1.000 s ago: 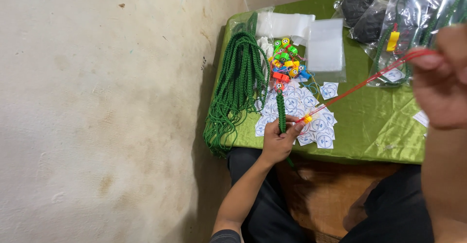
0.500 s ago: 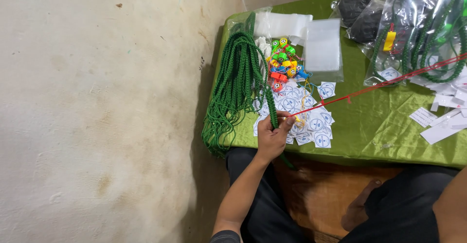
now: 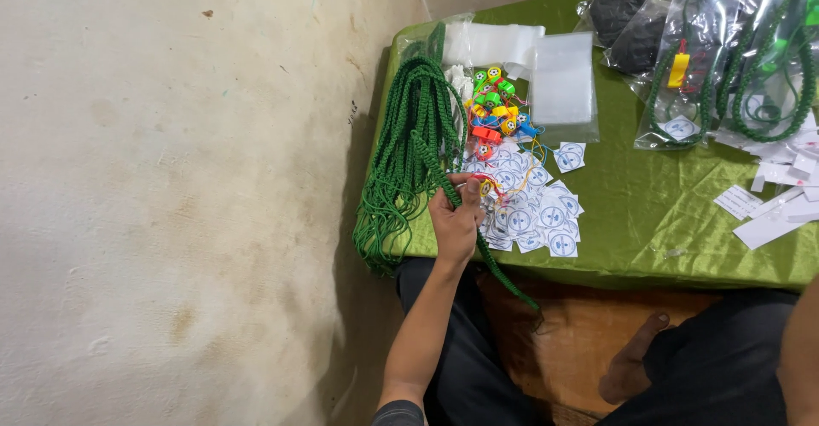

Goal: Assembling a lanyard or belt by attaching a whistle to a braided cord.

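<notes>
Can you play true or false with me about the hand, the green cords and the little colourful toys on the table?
1. The left hand grips a green braided cord. True.
2. The tablecloth is red. False: it is green.
3. A big bundle of green cords hangs over the table's left edge. True.
4. The pile of small colourful toys lies on the floor. False: it lies on the table, above the round white stickers.
5. The right hand is pinching a sticker. False: only a bit of the right arm shows at the picture's edge; the hand is out of view.
</notes>
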